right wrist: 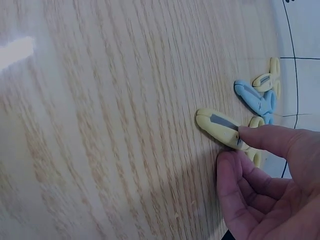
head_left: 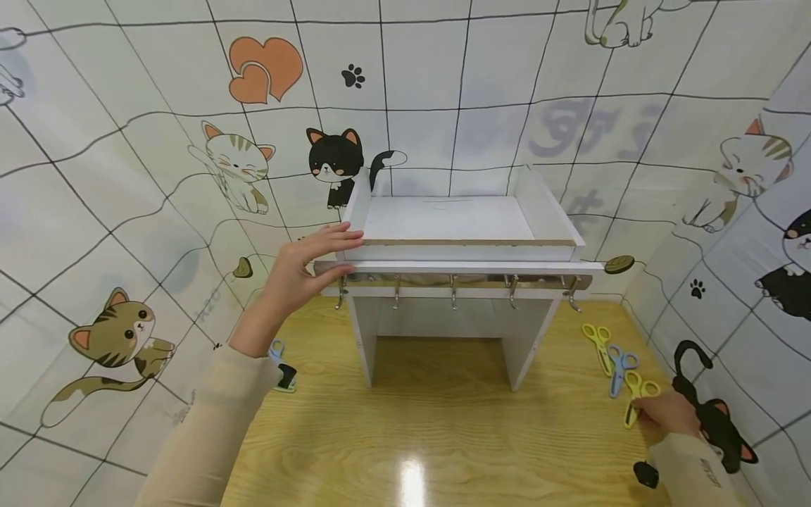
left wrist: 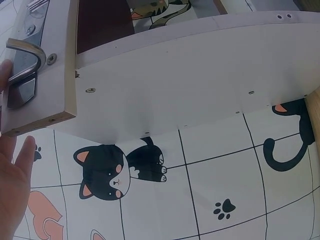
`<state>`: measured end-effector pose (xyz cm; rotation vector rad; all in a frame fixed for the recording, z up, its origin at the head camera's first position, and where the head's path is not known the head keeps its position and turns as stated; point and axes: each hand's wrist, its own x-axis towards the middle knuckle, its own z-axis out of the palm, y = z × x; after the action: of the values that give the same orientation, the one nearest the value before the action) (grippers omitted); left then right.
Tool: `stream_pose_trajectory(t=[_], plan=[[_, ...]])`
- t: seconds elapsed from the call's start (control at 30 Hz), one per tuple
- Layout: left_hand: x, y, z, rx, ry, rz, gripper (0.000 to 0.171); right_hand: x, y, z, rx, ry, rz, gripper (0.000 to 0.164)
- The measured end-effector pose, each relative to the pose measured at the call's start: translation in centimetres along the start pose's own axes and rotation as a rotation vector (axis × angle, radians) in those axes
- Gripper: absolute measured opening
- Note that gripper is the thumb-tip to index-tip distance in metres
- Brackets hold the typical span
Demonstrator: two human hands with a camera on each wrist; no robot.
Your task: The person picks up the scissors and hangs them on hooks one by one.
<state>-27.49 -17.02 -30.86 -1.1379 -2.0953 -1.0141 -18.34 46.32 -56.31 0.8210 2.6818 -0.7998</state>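
Observation:
A small white shelf (head_left: 437,268) with an open tray-like top and a row of metal hooks (head_left: 453,291) stands on the wooden table. My left hand (head_left: 309,260) holds its left end, fingers over the upper edge and thumb by the first hook; in the left wrist view a hook (left wrist: 31,60) shows close to that hand. At the right, my right hand (head_left: 673,412) pinches yellow scissors (right wrist: 217,127) between thumb and fingers, near the handle loops. Blue scissors (head_left: 619,367) and another yellow pair (head_left: 598,345) lie just beyond them.
At the left, partly behind my sleeve, lie blue-handled scissors (head_left: 276,349) and a small dark item (head_left: 287,377). A black object (head_left: 646,474) is beside my right sleeve. White cloth (head_left: 418,63) printed with cats and grid lines encloses the wooden table (head_left: 443,422).

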Motion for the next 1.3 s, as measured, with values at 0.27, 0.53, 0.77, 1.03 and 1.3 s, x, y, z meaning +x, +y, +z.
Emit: stream_pose_trajectory(t=[0.27, 0.53, 0.77, 1.03, 1.3], plan=[[0.0, 0.0, 0.0, 0.003, 0.000, -0.009, 0.042, -0.8, -0.4, 0.2, -0.010, 0.072, 0.006, 0.028], [-0.1, -0.1, 0.2, -0.006, 0.010, 0.011, 0.043, -0.2, 0.6, 0.5, -0.055, 0.065, 0.075, 0.054], [-0.2, -0.2, 0.2, 0.000, 0.010, 0.017, 0.044, -1.2, 0.4, 0.1, 0.031, 0.008, 0.133, 0.072], [-0.1, -0.2, 0.1, -0.005, 0.008, 0.015, 0.043, -1.0, 1.2, 0.3, 0.135, 0.011, 0.147, 0.066], [-0.1, -0.1, 0.1, -0.009, 0.009, 0.016, 0.043, -0.7, 2.5, 0.1, 0.223, -0.024, 0.087, 0.051]])
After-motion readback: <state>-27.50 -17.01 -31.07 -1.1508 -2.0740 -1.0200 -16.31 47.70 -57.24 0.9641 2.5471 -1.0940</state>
